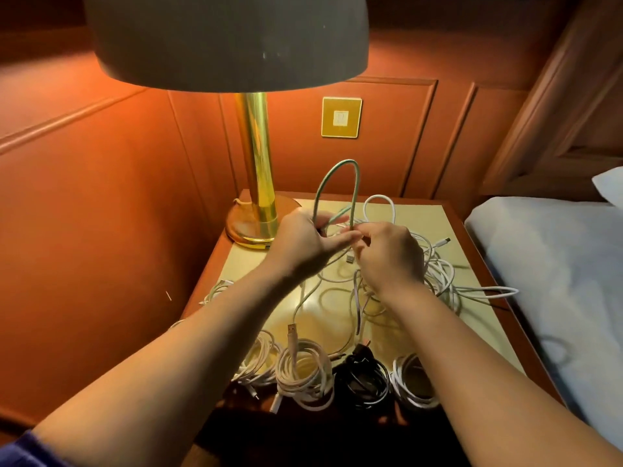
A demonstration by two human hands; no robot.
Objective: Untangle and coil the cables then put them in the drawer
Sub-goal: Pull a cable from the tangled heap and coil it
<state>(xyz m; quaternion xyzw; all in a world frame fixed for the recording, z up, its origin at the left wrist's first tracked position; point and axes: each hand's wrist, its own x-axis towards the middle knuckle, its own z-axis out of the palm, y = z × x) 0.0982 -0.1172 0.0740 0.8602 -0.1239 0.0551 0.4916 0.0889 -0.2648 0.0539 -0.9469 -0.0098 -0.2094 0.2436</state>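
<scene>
A green cable [337,170] rises in a tall loop above the nightstand [438,217]. My left hand [300,244] grips the loop's left strand, and my right hand [387,254] pinches its right strand close beside it. Under my right hand lies a tangle of white cables [438,267], with one white loop standing up behind. Along the front edge sit coiled bundles: white coils [303,375], a black coil [364,379] and another white coil [414,382]. No drawer is visible.
A brass lamp [256,183] with a wide shade stands at the back left of the nightstand. A bed with a white sheet [556,271] lies to the right. Red panelled walls with a gold wall socket [341,116] close off the back and left.
</scene>
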